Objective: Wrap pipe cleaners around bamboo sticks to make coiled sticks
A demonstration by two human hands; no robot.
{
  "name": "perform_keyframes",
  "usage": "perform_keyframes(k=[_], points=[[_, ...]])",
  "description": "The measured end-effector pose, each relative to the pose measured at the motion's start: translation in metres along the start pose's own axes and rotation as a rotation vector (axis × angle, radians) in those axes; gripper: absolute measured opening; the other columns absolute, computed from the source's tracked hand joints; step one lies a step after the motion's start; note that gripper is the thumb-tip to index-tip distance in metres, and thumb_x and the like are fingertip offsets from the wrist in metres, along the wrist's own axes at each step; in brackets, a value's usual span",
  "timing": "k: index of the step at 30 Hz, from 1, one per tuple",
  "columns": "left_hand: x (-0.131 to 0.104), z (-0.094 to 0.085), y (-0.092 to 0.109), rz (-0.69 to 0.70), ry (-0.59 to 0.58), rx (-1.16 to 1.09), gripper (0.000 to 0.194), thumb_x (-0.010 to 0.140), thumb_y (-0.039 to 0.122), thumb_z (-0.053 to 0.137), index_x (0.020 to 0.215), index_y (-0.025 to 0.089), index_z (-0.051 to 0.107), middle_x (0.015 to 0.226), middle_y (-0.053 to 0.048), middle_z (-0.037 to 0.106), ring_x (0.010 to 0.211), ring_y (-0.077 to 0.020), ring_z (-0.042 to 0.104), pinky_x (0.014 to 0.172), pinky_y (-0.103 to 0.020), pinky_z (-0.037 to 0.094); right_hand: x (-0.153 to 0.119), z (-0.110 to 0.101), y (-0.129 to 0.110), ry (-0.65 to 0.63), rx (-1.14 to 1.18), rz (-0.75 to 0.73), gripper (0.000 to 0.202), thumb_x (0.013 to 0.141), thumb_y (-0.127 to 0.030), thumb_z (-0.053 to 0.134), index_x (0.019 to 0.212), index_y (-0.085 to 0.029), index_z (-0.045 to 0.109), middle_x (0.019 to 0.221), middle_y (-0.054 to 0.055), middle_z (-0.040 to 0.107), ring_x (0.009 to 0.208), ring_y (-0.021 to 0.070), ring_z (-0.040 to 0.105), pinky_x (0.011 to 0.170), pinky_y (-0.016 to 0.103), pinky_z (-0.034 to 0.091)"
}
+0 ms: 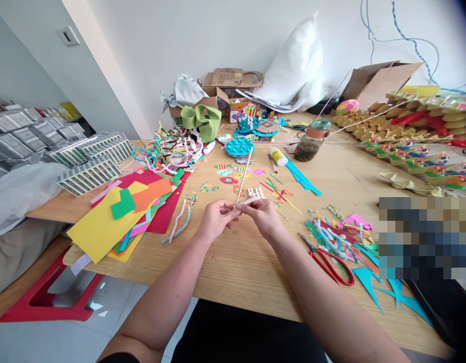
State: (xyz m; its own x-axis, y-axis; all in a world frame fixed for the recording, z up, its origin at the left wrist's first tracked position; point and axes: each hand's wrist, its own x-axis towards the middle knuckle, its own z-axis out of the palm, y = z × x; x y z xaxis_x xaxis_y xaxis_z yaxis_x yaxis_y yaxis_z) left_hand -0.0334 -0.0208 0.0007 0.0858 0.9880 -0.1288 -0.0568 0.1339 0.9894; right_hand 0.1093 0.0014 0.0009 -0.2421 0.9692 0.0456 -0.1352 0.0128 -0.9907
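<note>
My left hand and my right hand meet above the front middle of the table. My left hand pinches the lower end of a thin wooden stick, which leans up and slightly right. Between the fingertips of my right hand is a white strip, its near end close to the stick's base. Fingers hide where strip and stick meet. Just beyond lie small white curled pieces, colourful paper fish and a blue egg-carton piece.
Coloured sheets lie at left, red-handled scissors and paper scraps at right. A glue bottle and a glass jar stand behind. Egg trays fill the back right.
</note>
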Motion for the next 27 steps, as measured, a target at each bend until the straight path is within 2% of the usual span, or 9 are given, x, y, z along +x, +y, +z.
perform_keyframes(k=[4, 8, 13, 18, 27], points=[[0.001, 0.0, -0.003, 0.049, 0.036, 0.091, 0.024, 0.065, 0.031, 0.07, 0.074, 0.012, 0.058, 0.07, -0.007, 0.068, 0.06, -0.0153, 0.064, 0.041, -0.018, 0.045, 0.0, 0.002, 0.0, -0.007, 0.01, 0.004, 0.02, 0.062, -0.036, 0.072, 0.058, -0.016, 0.069, 0.057, 0.003, 0.065, 0.057, 0.0147, 0.057, 0.059, 0.028, 0.043], [0.0, -0.002, -0.001, 0.072, 0.003, 0.128, 0.021, 0.071, 0.032, 0.064, 0.076, 0.012, 0.061, 0.069, -0.007, 0.067, 0.059, -0.0132, 0.063, 0.042, -0.017, 0.046, -0.001, 0.003, -0.001, -0.021, 0.039, -0.02, 0.019, 0.064, -0.036, 0.07, 0.061, -0.017, 0.069, 0.057, 0.002, 0.064, 0.057, 0.0144, 0.055, 0.059, 0.028, 0.043], [-0.001, -0.003, 0.003, 0.042, -0.078, 0.051, 0.026, 0.069, 0.036, 0.065, 0.077, 0.011, 0.062, 0.069, -0.007, 0.066, 0.057, -0.0124, 0.06, 0.042, -0.018, 0.045, -0.002, 0.003, -0.002, -0.06, 0.083, -0.017, 0.02, 0.065, -0.036, 0.07, 0.061, -0.016, 0.069, 0.054, 0.001, 0.061, 0.054, 0.0137, 0.054, 0.059, 0.029, 0.043], [-0.001, -0.008, 0.009, -0.058, -0.212, -0.087, 0.028, 0.066, 0.036, 0.068, 0.074, 0.01, 0.063, 0.067, -0.006, 0.064, 0.053, -0.0105, 0.057, 0.04, -0.018, 0.042, -0.002, 0.002, 0.0, -0.088, 0.128, -0.011, 0.019, 0.065, -0.035, 0.07, 0.062, -0.017, 0.07, 0.055, 0.002, 0.063, 0.053, 0.0139, 0.055, 0.06, 0.03, 0.044], [0.0, -0.016, 0.008, -0.241, -0.374, -0.341, 0.023, 0.065, 0.03, 0.071, 0.075, 0.011, 0.063, 0.066, -0.002, 0.06, 0.05, -0.0065, 0.055, 0.034, -0.014, 0.03, -0.003, 0.002, -0.005, -0.112, 0.244, 0.058, 0.013, 0.061, -0.03, 0.074, 0.06, -0.017, 0.069, 0.057, 0.002, 0.065, 0.053, 0.0129, 0.056, 0.06, 0.029, 0.044]])
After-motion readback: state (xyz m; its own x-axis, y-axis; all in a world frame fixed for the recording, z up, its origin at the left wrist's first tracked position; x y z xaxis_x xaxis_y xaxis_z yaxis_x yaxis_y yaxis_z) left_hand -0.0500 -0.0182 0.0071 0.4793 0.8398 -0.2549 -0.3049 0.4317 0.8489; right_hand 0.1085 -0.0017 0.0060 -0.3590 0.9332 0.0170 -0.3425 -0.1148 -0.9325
